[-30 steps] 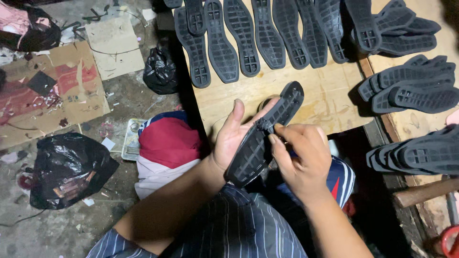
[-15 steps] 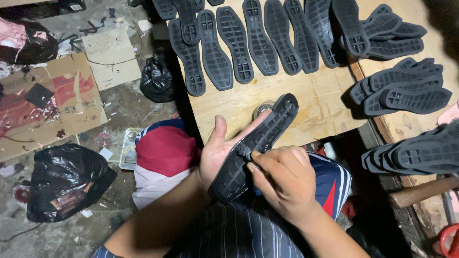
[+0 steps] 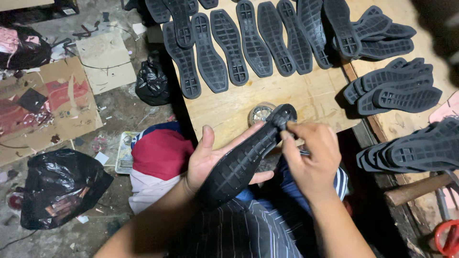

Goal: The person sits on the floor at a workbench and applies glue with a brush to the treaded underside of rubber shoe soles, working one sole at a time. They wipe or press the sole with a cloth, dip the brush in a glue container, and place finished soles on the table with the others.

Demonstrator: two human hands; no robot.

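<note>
A black rubber shoe sole (image 3: 246,155) lies tread-up across my left hand (image 3: 206,160), which cups it from below with the palm up. My right hand (image 3: 311,160) pinches the sole's far end near its tip, fingers closed on the edge. Just beyond that tip a small round tin (image 3: 260,112) stands on the wooden board (image 3: 311,98). Whether my right hand also holds a small tool is hidden by the fingers.
Several black soles (image 3: 239,45) lie in a row on the board's far side, and more are stacked at the right (image 3: 397,88). Black plastic bags (image 3: 60,186) and cardboard (image 3: 52,102) lie on the floor at left. A wooden handle (image 3: 416,188) is at right.
My right hand has slid from the sole's middle up to its far tip. The sole has stayed in my left palm, and the view has shifted slightly.
</note>
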